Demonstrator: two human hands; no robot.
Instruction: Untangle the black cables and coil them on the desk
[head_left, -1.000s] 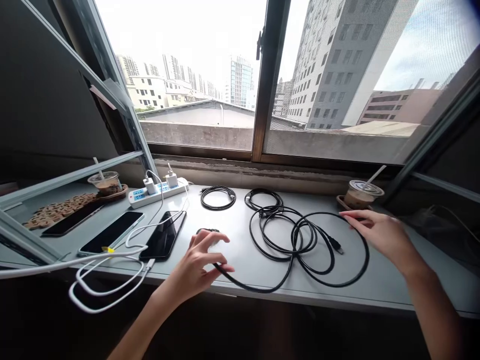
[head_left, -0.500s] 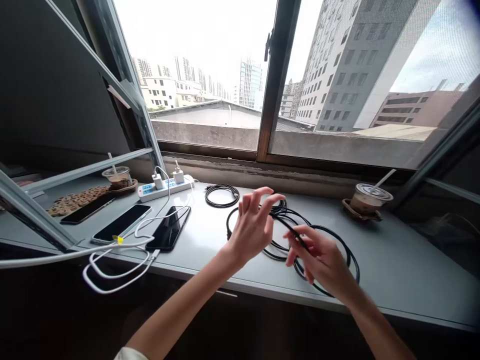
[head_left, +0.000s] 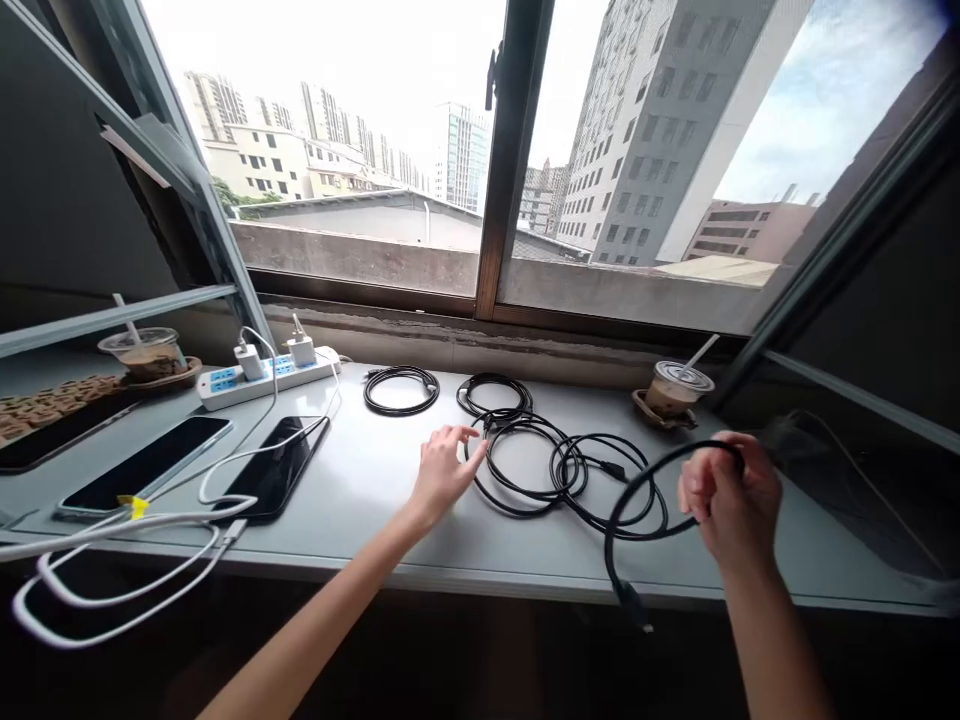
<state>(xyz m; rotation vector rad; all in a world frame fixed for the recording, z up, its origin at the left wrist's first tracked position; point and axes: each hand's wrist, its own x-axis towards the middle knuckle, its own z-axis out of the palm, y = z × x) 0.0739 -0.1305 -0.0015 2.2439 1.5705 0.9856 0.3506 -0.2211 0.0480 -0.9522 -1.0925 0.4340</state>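
My right hand point(head_left: 736, 495) is raised over the right front of the desk, closed round a black cable point(head_left: 651, 474). That cable bends in an arc to the left of the hand, and its plug point(head_left: 634, 606) hangs past the desk's front edge. My left hand point(head_left: 444, 475) hovers low over the desk with thumb and fingers apart, beside the overlapping loops of another black cable point(head_left: 525, 425). Whether its fingertips touch those loops I cannot tell. Behind them lie a small cable coil point(head_left: 401, 409) and a second coil point(head_left: 495, 379).
At the left are a white power strip point(head_left: 322, 371) with chargers, a phone with a white cable point(head_left: 259, 490), another phone point(head_left: 150, 462) and an iced drink point(head_left: 154, 355). A second drink point(head_left: 670, 397) stands in a holder at the back right. The window point(head_left: 487, 270) is behind the desk.
My right hand has moved right and up with the cable, swinging its plug end over the desk's edge. My left hand has drawn back left of the loops. The view has turned right.
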